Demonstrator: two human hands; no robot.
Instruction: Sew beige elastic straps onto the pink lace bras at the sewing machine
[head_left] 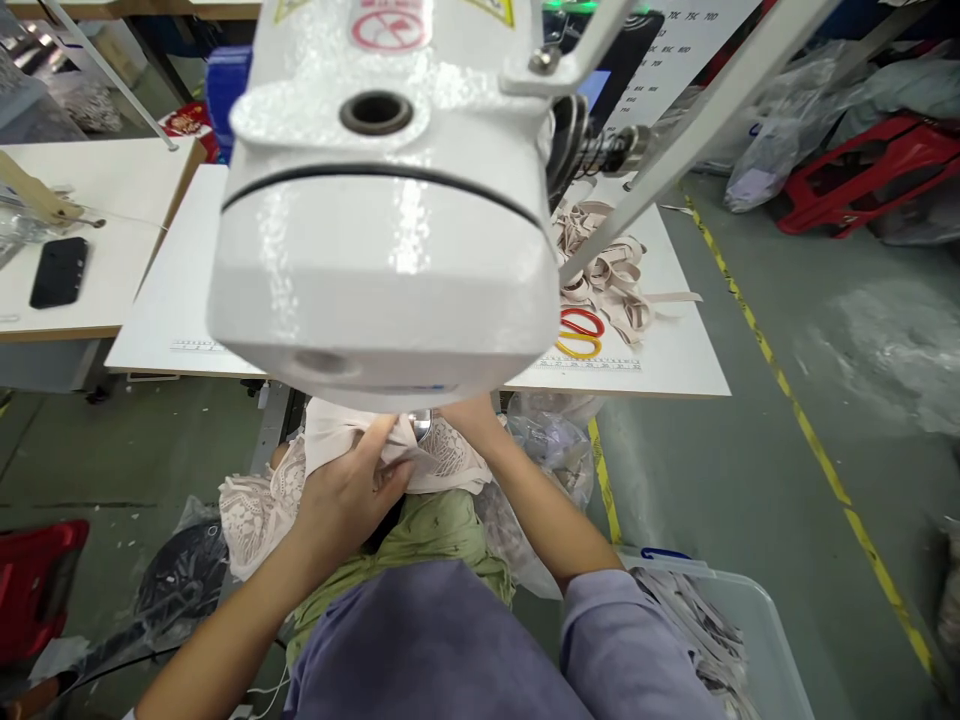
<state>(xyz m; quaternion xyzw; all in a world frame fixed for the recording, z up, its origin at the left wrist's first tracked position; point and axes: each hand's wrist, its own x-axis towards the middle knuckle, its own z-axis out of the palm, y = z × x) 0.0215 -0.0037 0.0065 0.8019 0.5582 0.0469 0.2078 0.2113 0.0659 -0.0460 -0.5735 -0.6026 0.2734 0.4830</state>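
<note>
A pale beige lace garment [259,515], possibly a bra, hangs below the white sewing machine head [382,270] and over my lap. My left hand [352,490] pinches a smooth fold of it between thumb and fingers, left of a shiny metal machine part [421,424]. On the other side of that part, my right hand [469,420] rests at the lace. Its fingers are hidden under the machine head, so their grip does not show.
Beige straps [600,265] lie on the white table [675,350] near red-and-yellow-handled scissors [580,333]. A clear bin [765,620] with grey material stands at my right. A black phone [60,272] lies on the left table. Red stools stand on both sides.
</note>
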